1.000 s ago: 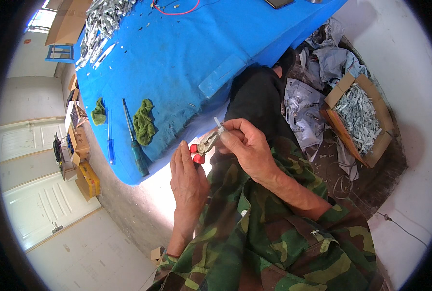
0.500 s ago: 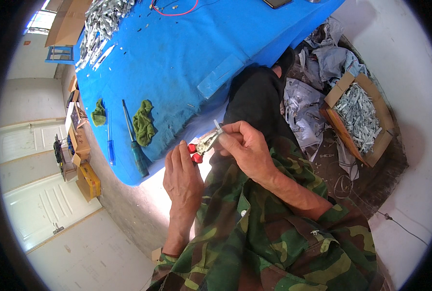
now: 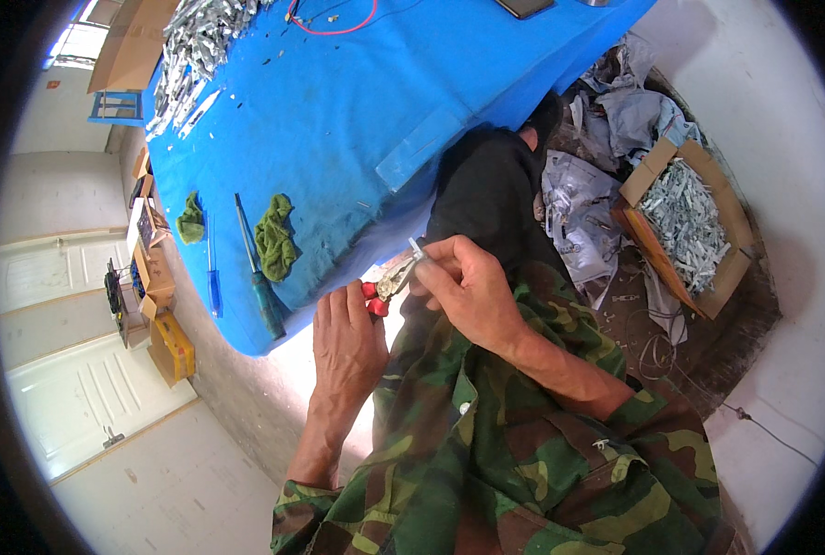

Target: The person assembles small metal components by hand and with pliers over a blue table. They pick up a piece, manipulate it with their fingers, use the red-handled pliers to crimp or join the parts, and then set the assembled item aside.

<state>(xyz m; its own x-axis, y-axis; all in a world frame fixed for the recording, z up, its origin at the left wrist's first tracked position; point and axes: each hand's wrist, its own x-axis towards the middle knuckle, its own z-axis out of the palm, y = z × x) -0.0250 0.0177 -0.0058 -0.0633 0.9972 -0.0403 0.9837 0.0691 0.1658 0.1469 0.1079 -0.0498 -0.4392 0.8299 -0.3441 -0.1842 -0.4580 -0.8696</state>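
Note:
Above my lap, my left hand (image 3: 347,335) is closed round the red handles of a pair of pliers (image 3: 392,281). The metal jaws point up to the right and meet a small silvery-white piece (image 3: 416,248). That piece is pinched between thumb and fingers of my right hand (image 3: 463,277); its exact kind is too small to make out. My fingers hide part of the pliers' jaws and much of the handles.
On the blue-covered table (image 3: 338,120) lie two screwdrivers (image 3: 260,294), two green rags (image 3: 274,242) and a heap of metal pieces (image 3: 199,46). A phone (image 3: 525,7) rests at the far edge. An open cardboard box (image 3: 685,227) of similar pieces stands right, beside plastic bags (image 3: 579,208).
My left hand and the pliers have shifted slightly, with the fingers curling more over the red handles. My right hand still pinches the small piece at the jaws.

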